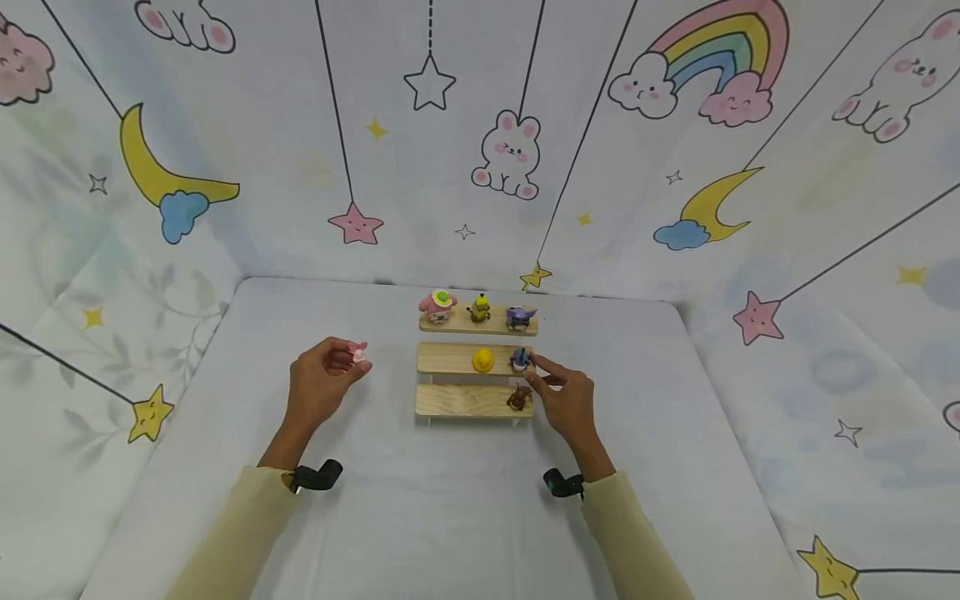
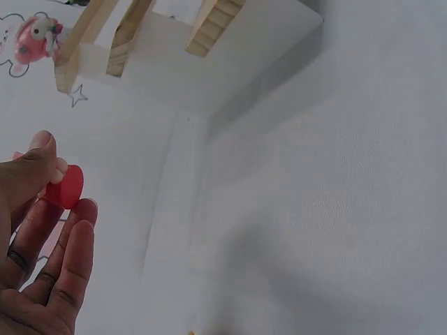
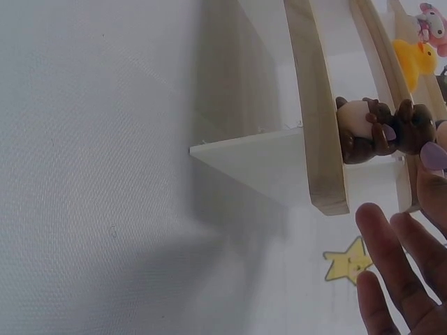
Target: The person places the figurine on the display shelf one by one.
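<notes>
My left hand [image 1: 318,387] pinches a small pink figurine [image 1: 357,353] between thumb and fingertips, above the table to the left of the shelf; its red round base [image 2: 68,187] shows in the left wrist view. My right hand [image 1: 564,400] reaches the right end of the middle tier of a wooden shelf [image 1: 450,402]. Its thumb and index finger pinch a blue-grey figurine [image 1: 519,359] standing there. On the same tier sits a yellow duck [image 1: 483,360]. A brown figurine [image 3: 363,130] with a pale belly stands on the lowest tier, just below the right thumb.
On the top tier stand a pink figurine with a green-and-white hat [image 1: 438,306], a yellow-green figurine [image 1: 479,309] and a purple figurine [image 1: 520,317]. The shelf rests on a white-covered table [image 1: 420,500]. A printed cloth backdrop [image 1: 420,167] hangs behind.
</notes>
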Tool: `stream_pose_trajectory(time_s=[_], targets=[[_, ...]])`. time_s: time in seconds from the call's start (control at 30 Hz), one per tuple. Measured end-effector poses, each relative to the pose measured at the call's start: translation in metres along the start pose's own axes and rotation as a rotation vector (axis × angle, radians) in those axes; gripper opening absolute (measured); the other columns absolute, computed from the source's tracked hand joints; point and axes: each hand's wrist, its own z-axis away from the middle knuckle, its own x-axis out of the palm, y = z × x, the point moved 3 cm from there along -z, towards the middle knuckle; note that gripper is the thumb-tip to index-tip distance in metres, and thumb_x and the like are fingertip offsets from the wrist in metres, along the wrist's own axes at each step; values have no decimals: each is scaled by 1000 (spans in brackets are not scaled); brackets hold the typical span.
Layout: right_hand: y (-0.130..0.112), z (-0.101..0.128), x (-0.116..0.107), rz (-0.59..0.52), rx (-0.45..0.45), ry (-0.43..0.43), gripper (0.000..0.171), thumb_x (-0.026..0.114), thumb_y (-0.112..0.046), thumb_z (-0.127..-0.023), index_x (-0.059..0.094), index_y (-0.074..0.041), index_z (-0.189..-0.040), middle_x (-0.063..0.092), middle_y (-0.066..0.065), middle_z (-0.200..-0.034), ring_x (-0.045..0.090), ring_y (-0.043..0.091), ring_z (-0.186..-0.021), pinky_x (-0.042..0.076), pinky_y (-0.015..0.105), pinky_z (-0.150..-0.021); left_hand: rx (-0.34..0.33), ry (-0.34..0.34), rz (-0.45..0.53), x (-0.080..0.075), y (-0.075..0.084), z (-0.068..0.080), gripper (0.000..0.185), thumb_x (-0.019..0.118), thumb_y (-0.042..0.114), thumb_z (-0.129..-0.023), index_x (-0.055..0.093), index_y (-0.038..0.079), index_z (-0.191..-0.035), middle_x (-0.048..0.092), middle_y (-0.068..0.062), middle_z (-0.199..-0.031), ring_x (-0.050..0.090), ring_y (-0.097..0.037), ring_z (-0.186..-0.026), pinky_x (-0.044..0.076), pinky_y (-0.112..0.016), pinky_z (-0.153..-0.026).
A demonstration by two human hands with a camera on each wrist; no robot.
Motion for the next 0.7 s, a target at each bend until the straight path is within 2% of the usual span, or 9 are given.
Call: stream_pose_trajectory(time_s=[0.43, 0.7], targets=[[0, -1, 1, -2, 21, -9, 40, 80, -32, -95, 75, -27, -134, 78, -1, -127, 80, 27, -97, 55, 60, -109, 52, -15, 93, 45, 33, -7, 31, 91, 21, -87, 74, 13, -111, 79, -6, -97, 70, -17, -84, 55, -12, -70], [-3, -1, 0, -12, 34, -14, 40, 80, -30, -95, 75, -26, -135, 78, 0, -128, 80, 27, -98, 56, 59, -108, 88, -3, 144, 71, 45, -11, 29, 93, 18, -84, 76, 14, -107, 79, -4, -92, 68, -17, -81, 52, -15, -65]])
